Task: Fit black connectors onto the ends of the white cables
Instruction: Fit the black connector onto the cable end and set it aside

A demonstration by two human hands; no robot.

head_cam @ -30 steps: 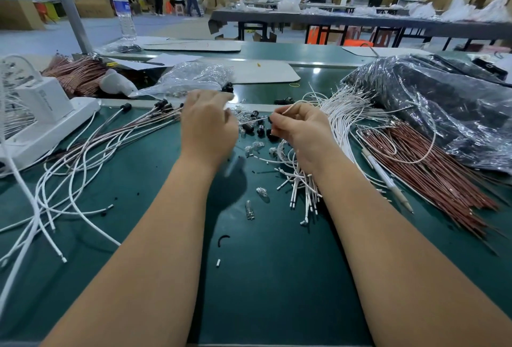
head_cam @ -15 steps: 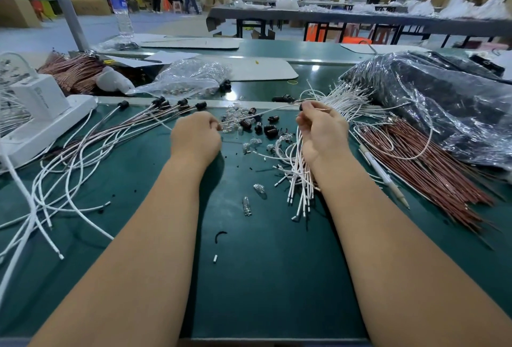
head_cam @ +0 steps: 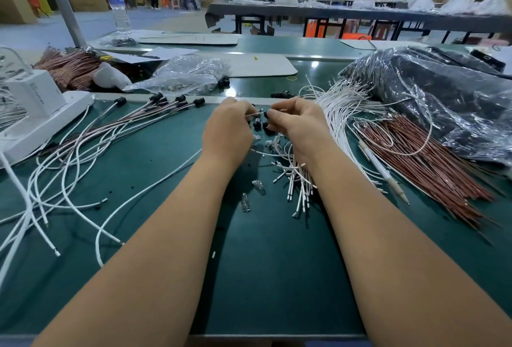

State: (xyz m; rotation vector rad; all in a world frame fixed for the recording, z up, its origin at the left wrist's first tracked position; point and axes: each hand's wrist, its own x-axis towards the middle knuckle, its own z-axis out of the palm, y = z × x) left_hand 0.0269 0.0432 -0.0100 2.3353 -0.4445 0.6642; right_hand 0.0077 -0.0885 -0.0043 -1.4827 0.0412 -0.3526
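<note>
My left hand (head_cam: 225,132) and my right hand (head_cam: 297,122) meet at the middle of the green table, fingers curled. Between them runs a thin white cable (head_cam: 256,115); the left hand pinches it. My right hand pinches a black connector (head_cam: 267,114) at the cable's tip. Loose black connectors (head_cam: 259,124) lie just under the fingers. A bundle of bare white cables (head_cam: 300,183) lies under my right wrist. Finished cables with black connectors (head_cam: 177,98) fan out to the left.
Reddish-brown wires (head_cam: 432,164) and a pen (head_cam: 382,170) lie on the right, below a dark plastic bag (head_cam: 443,97). A white device (head_cam: 36,108) stands at the left edge. A clear bag (head_cam: 188,75) lies behind the hands. Small glass bulbs (head_cam: 245,201) lie between my forearms.
My hands, apart half a second ago, have come together at the centre. The right hand has moved left from the cable bundle and the left has moved right; a cable now spans them.
</note>
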